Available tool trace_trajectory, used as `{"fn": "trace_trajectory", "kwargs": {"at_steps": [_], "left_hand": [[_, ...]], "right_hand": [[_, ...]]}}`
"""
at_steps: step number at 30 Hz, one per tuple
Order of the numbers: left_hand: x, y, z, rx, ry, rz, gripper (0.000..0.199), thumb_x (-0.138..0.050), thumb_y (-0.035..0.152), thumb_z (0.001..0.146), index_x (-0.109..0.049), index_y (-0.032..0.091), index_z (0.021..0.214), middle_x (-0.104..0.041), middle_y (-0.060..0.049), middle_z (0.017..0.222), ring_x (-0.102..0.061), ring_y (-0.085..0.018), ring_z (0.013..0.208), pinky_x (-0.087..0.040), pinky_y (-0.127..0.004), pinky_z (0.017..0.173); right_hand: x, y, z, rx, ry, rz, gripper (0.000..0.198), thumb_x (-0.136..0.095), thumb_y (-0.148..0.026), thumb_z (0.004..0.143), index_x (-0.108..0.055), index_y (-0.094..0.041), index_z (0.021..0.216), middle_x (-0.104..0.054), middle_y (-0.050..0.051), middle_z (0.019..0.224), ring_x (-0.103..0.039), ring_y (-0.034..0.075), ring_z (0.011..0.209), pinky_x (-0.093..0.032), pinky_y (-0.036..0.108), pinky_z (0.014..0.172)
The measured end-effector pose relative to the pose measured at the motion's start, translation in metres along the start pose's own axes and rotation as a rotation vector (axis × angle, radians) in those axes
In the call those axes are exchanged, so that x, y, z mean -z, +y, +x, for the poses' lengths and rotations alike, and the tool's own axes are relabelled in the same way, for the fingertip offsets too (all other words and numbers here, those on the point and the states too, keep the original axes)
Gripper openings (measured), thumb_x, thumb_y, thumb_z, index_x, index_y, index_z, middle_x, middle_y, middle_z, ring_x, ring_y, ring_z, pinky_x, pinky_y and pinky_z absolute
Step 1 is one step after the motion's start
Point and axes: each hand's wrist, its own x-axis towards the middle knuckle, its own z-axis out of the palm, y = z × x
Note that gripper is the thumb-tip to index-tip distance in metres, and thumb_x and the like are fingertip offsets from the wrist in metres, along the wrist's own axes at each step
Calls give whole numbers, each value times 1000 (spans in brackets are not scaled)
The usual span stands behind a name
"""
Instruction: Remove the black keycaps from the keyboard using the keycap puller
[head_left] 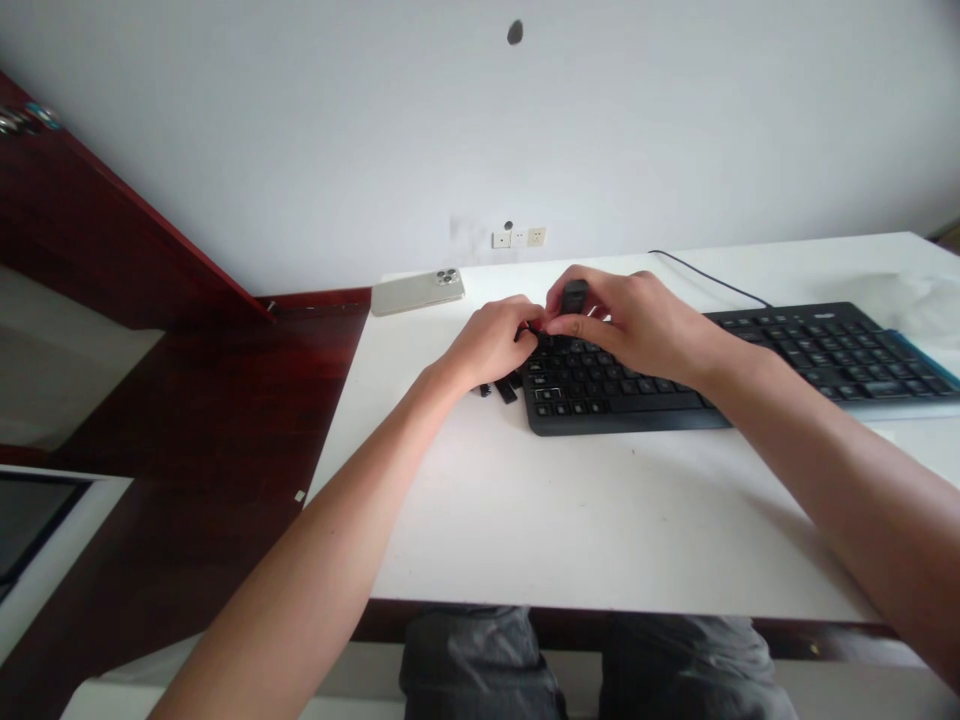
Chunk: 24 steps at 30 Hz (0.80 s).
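Note:
A black keyboard (652,403) lies on the white table (585,520). At its upper left corner my left hand (495,343) is closed, thumb and fingers pinched together; what they hold there is too small to make out. My right hand (622,312) meets it fingertip to fingertip over the keys. In its curled fingers is a black stick-like tool (574,297) with a blunt end pointing up; its lower end is hidden. Small black pieces (506,390) lie beside the keyboard's left edge, partly under my left hand.
A silver phone (409,293) rests face down at the table's back left. A black cable (709,272) runs from the keyboard toward the wall. Crumpled translucent plastic (911,305) and a blue-edged item (922,358) sit at the right. Wall sockets (519,238) are behind the table.

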Motion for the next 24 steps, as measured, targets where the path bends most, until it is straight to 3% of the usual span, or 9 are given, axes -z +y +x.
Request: {"fn": "trace_trajectory", "kwargs": {"at_steps": [6,15,24], "left_hand": [[-1,0,-1,-31,-10,-70,41,-54,2,84,-79,26,107,-79,-3,112,-72,-21,103,-55,-35,93],[0,3,-1,64,-18,-102,46,-54,1,83,-83,28,107,-83,0,111,-75,-22,101,-58,-38,101],[2,7,-2,48,-7,-143,38,-57,5,85,-82,26,104,-83,0,109,-75,-20,100,-57,-35,98]], "right_hand": [[1,13,-11,43,12,124,27,-67,-54,99,-69,-30,111,-80,4,93,-73,26,81,-53,38,69],[-4,14,-18,68,68,126,23,-70,-51,99,-69,-31,109,-82,2,98,-76,25,82,-55,38,74],[-10,8,-22,68,95,73,23,-67,-51,101,-69,-30,110,-80,2,94,-71,22,71,-54,37,69]]}}
